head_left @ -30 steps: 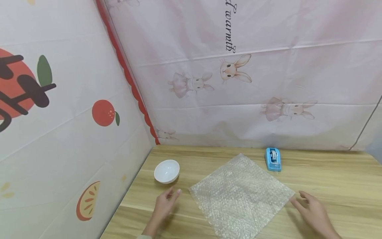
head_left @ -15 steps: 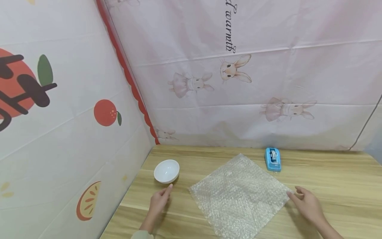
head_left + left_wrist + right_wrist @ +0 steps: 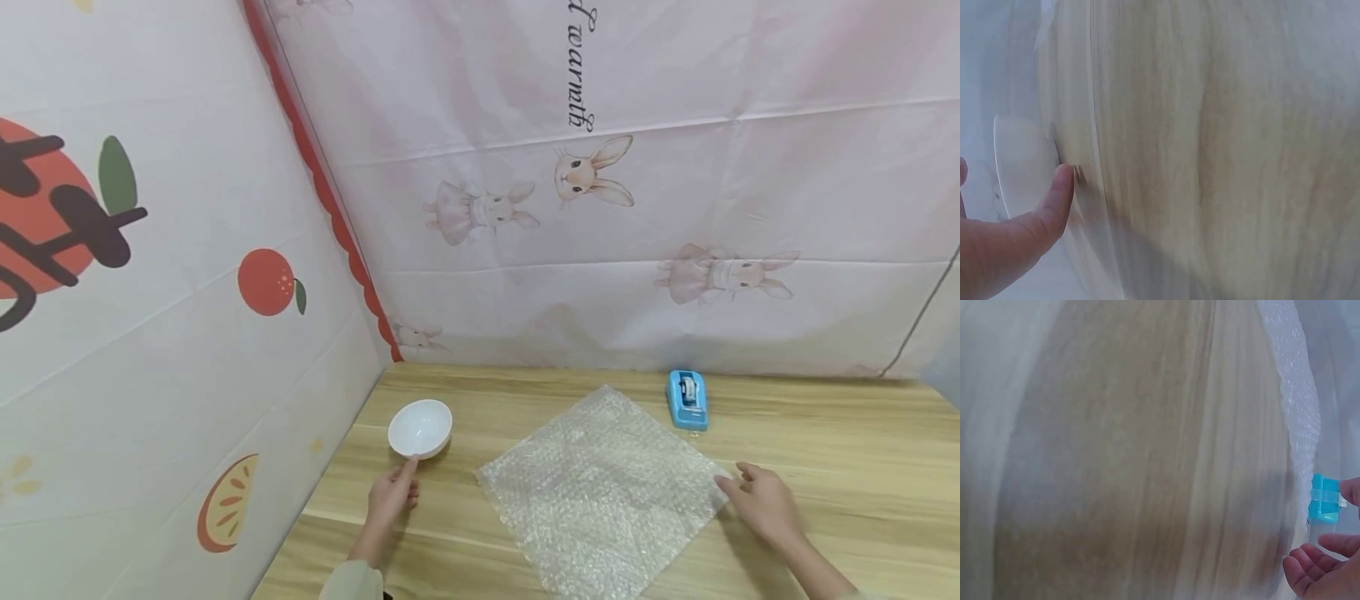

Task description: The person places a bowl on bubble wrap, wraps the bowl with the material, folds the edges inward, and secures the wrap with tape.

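A white bowl point(image 3: 420, 427) stands upright at the left of the wooden table. My left hand point(image 3: 388, 498) reaches to its near side, fingertips right at the bowl's edge. In the left wrist view, one straight digit point(image 3: 1054, 203) overlaps the lower side of the bowl point(image 3: 1019, 159). A clear sheet of bubble wrap point(image 3: 600, 492) lies flat, turned like a diamond. Beside its right corner is my right hand point(image 3: 767, 504), fingers relaxed and one fingertip close to the corner. The right wrist view shows thumb and fingers apart, with nothing between them.
A blue tape dispenser point(image 3: 687, 402) stands beyond the bubble wrap, near the back edge of the table point(image 3: 847, 433). A fruit-printed wall covering point(image 3: 150, 358) borders the left side. Behind the table hangs a sheet printed with rabbits point(image 3: 592, 317).
My left hand has moved left and forward, reaching the bowl's near side. My right hand has shifted slightly left and forward at the bubble wrap's corner. Bowl and dispenser stay put.
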### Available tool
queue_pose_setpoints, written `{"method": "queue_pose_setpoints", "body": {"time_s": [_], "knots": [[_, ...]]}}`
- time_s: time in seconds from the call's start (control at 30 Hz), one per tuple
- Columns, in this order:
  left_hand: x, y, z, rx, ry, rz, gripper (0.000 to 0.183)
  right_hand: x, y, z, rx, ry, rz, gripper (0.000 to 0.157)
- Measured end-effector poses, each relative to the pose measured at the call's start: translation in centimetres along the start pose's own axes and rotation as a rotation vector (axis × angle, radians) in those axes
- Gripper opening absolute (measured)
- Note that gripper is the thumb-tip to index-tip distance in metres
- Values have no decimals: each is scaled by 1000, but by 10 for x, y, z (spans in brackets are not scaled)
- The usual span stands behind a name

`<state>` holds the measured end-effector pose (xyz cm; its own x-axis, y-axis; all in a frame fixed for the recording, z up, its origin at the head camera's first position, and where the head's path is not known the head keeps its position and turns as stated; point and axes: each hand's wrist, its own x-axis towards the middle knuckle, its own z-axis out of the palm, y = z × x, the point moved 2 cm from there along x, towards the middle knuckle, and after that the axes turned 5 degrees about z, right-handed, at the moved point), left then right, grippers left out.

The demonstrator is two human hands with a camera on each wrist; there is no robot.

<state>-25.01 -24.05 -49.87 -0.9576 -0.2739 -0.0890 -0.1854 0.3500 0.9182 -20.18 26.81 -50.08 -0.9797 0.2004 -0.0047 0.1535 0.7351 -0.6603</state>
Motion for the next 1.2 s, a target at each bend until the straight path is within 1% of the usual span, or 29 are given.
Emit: {"method": "queue_pose_setpoints", "body": {"time_s": [0.13, 0.33, 0.47, 0.6, 0.7, 0.9, 0.97, 1.1, 1.2], "knots": [[3, 1, -2, -44, 0, -27, 73, 2, -3, 2, -13, 10, -9, 56], [7, 1, -4, -116, -14, -60, 70, 5, -6, 4, -50, 50, -29, 52], [11, 0, -4, -213, -23, -85, 68, 8, -5, 4, -60, 55, -16, 50], [14, 0, -3, -289, -23, -108, 65, 11, -5, 3, -79, 37, 26, 49], [13, 2, -3, -305, -25, -110, 62, 12, -4, 3, -92, 32, 49, 48], [12, 4, 1, -359, -31, -97, 56, 13, -2, 6, -85, 53, 60, 41], [12, 4, 3, -385, -39, -93, 57, 13, -1, 7, -84, 57, 65, 40], [15, 5, 7, -416, -51, -109, 59, 14, 0, 9, -89, 70, 75, 38], [17, 6, 9, -433, -48, -121, 58, 14, -1, 9, -96, 98, 63, 35]]}}
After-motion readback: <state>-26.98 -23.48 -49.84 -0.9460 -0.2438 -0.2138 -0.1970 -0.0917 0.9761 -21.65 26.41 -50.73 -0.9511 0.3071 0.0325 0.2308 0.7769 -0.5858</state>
